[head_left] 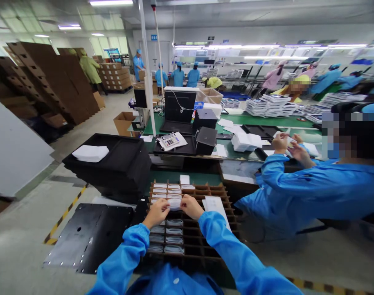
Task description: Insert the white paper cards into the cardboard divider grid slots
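Both hands (174, 209) pinching white packet (174, 203), above divided cardboard tray (217, 192)

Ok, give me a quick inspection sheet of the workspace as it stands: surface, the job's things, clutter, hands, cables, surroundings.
Surface: green bench, mostly covered.
Job's things: brown divided tray; left columns hold white packets, right cells look bare. One white packet held above it.
Clutter: stacked black trays with a white sheet stack on top; black panel; calculator; white card.
Hands: left hand and right hand both pinch the packet with their fingers.
Cables: white cord draped over a black box.
Surroundings: co-worker's sleeve at right; cardboard stacks at left; other people at the far benches.
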Action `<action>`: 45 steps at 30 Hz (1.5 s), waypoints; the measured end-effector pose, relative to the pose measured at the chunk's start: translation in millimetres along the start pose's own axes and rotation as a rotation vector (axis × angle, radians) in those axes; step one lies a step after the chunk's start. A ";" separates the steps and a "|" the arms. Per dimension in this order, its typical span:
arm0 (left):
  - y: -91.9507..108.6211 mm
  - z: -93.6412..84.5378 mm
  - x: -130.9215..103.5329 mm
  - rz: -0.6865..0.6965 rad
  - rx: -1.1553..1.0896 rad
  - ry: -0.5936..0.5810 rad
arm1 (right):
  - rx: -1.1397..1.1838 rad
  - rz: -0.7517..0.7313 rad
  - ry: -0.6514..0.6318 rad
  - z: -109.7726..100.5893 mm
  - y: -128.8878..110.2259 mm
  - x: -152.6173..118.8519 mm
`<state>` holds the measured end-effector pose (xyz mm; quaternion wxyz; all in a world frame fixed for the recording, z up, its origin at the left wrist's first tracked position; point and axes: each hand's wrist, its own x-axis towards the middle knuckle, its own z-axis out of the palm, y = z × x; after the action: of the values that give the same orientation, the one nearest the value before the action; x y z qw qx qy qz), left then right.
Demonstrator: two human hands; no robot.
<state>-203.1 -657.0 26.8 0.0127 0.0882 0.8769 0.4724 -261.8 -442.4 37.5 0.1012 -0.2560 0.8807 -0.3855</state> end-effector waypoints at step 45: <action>-14.1 17.5 50.7 0.025 0.585 -0.392 | -0.607 -0.136 -0.352 12.1 -2.3 16.7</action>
<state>-253.1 -641.6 8.5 0.1490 0.1878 0.9548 0.1756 -270.6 -460.1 31.2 0.1449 -0.3950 0.9051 -0.0621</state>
